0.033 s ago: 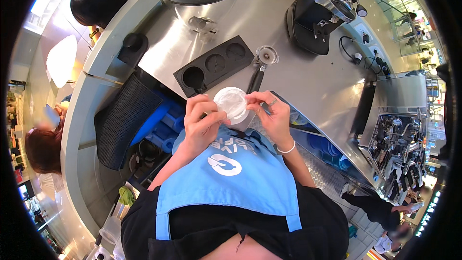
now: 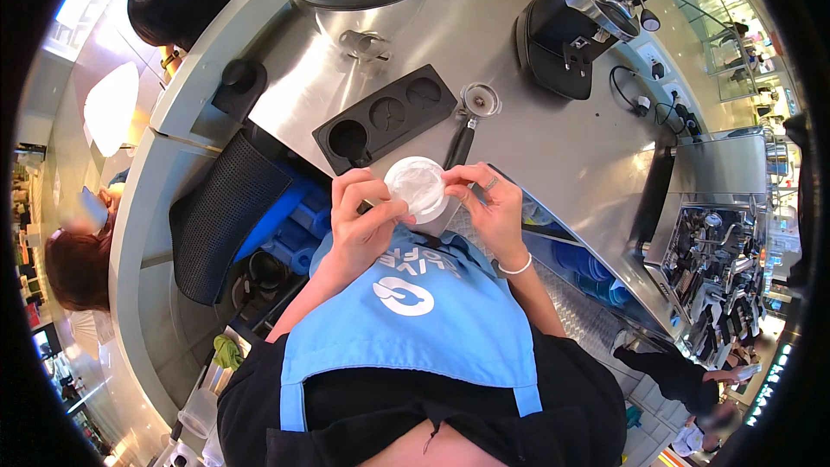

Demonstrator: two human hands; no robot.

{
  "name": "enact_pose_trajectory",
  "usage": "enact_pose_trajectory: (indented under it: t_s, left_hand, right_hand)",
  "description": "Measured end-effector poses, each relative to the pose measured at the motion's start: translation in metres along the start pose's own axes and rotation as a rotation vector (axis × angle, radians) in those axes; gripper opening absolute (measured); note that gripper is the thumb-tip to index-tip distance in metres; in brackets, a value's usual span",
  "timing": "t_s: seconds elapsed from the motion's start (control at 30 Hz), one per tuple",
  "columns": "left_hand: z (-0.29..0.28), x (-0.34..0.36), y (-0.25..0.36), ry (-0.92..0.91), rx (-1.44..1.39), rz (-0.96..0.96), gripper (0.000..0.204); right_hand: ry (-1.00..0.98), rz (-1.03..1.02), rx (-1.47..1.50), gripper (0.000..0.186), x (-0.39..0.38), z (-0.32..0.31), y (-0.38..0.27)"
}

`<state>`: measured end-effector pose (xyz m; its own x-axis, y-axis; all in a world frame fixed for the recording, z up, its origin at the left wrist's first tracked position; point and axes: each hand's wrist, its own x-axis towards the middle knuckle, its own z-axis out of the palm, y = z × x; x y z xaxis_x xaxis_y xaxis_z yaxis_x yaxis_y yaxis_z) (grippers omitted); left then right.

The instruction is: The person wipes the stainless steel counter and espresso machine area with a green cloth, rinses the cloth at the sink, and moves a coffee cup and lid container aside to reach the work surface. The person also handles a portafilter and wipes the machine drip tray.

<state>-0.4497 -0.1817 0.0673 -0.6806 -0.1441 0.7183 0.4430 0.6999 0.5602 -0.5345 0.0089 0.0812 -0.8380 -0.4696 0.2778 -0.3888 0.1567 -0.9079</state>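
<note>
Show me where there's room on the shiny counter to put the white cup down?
Bare steel counter lies between the portafilter and the black grinder. Another patch sits left of the black tamping mat. It's crowded where both hands, left hand and right hand, hold the lidded cup.

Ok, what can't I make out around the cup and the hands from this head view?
- Cup contents: white lid covers them.
- Cup body: left hand and right hand wrap it.
- Portafilter basket contents: too small.
- Under-counter shelves: the blue apron hides them.
</note>
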Motion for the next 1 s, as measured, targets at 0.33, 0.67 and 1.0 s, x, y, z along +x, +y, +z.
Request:
enact_pose_trajectory:
  t_s: [0.33, 0.67, 1.0]
  left_hand:
    - [0.0, 0.002, -0.006, -0.044, -0.036, -0.08, 0.037]
    - [0.0, 0.015, -0.02, -0.01, -0.091, -0.083, 0.032]
    - [-0.003, 0.015, -0.024, -0.05, -0.237, -0.289, 0.03]
  right_hand:
    - [-0.177, -0.387, -0.178, 0.028, 0.002, -0.012, 0.013]
    - [-0.082, -0.337, -0.23, 0.024, -0.007, 0.021, 0.002]
    - [0.108, 0.233, 0.261, 0.014, 0.023, 0.02, 0.006]
